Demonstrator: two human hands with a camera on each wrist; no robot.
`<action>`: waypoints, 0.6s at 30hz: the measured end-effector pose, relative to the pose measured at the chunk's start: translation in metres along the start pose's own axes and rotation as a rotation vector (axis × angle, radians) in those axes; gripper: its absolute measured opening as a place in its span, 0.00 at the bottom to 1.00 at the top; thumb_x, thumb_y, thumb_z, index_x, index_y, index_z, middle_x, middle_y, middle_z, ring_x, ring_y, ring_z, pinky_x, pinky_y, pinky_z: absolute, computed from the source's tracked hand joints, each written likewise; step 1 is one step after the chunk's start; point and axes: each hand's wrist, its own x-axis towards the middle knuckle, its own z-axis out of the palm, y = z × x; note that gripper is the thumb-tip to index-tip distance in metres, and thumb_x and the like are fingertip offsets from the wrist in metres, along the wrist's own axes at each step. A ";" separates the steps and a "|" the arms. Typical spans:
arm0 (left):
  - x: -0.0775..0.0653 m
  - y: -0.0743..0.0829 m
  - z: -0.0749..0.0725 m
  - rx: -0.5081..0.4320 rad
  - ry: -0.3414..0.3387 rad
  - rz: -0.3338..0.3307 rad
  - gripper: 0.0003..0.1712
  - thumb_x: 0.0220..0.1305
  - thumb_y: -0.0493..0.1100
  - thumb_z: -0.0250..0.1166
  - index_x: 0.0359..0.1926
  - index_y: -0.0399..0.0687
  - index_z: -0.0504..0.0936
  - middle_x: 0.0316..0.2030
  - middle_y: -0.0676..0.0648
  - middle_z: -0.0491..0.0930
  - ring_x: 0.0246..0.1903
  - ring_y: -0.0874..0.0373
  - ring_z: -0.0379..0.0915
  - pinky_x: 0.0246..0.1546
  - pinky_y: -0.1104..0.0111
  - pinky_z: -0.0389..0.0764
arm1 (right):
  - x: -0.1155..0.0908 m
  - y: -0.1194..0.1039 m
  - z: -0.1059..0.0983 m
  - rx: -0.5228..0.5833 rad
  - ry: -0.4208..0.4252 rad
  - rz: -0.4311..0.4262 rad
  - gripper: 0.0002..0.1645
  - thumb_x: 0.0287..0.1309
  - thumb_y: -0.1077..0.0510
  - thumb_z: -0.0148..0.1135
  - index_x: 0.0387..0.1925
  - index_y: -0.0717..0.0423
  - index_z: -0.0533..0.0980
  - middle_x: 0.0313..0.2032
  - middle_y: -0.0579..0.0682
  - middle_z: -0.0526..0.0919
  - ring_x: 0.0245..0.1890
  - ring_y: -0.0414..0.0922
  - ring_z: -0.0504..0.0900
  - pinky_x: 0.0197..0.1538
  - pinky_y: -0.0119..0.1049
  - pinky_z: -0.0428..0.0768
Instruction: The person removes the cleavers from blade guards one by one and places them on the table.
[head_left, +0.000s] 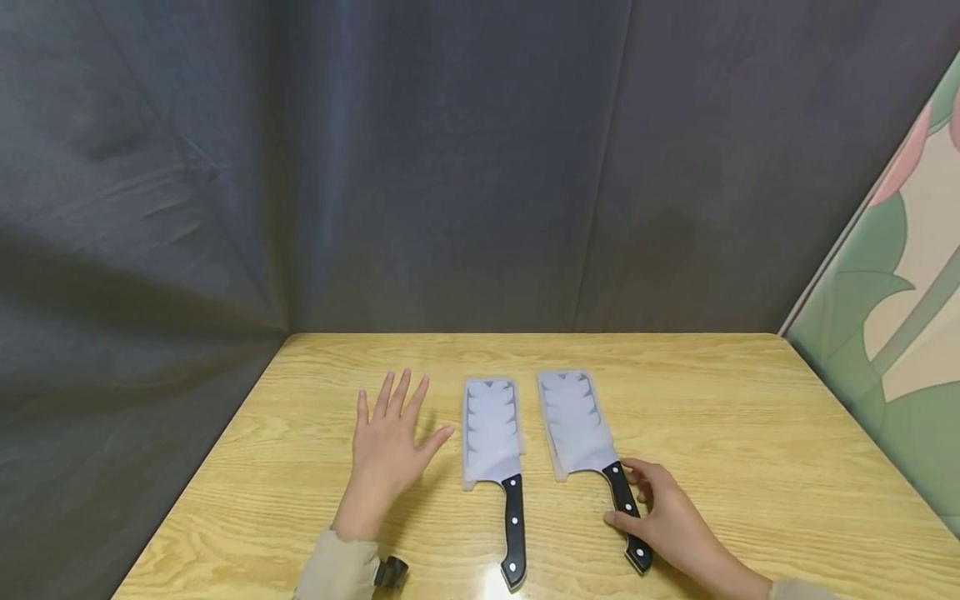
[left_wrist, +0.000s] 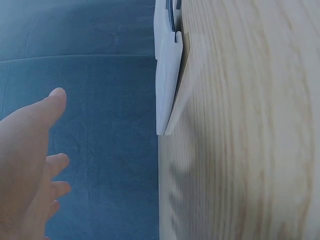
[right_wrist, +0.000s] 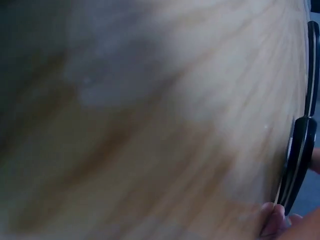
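Table [head_left: 750, 467]: light wood, dark cloth behind it.

Left cleaver [head_left: 497, 454]: flat on the table, blade in a pale sheath, black handle toward the person; untouched.

Right cleaver [head_left: 588, 450]: same kind, just beside and parallel to the first, also sheathed and flat.

Left hand [head_left: 390, 450]: fingers straight and spread, palm down, over the table left of the left cleaver, holding nothing.

Right hand [head_left: 667, 517]: thumb and fingers curled round the right cleaver's handle.
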 end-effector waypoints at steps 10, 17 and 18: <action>-0.005 -0.004 -0.003 0.012 -0.034 -0.019 0.48 0.66 0.75 0.49 0.77 0.55 0.56 0.76 0.44 0.50 0.76 0.45 0.37 0.71 0.41 0.37 | 0.004 0.002 -0.004 0.073 -0.008 0.059 0.41 0.47 0.65 0.74 0.63 0.72 0.68 0.45 0.57 0.79 0.34 0.44 0.75 0.31 0.30 0.74; -0.001 -0.002 -0.002 -0.039 -0.022 -0.003 0.47 0.67 0.73 0.50 0.77 0.54 0.57 0.76 0.43 0.51 0.76 0.45 0.36 0.71 0.42 0.35 | 0.005 0.004 -0.016 0.191 -0.060 0.129 0.35 0.60 0.65 0.65 0.65 0.75 0.65 0.35 0.56 0.81 0.28 0.47 0.81 0.26 0.34 0.79; -0.001 -0.002 -0.002 -0.042 -0.023 -0.001 0.47 0.67 0.73 0.50 0.77 0.54 0.57 0.76 0.42 0.51 0.76 0.45 0.36 0.71 0.42 0.34 | 0.004 0.005 -0.018 0.230 -0.073 0.149 0.34 0.61 0.65 0.63 0.65 0.74 0.63 0.33 0.55 0.80 0.26 0.47 0.81 0.25 0.35 0.79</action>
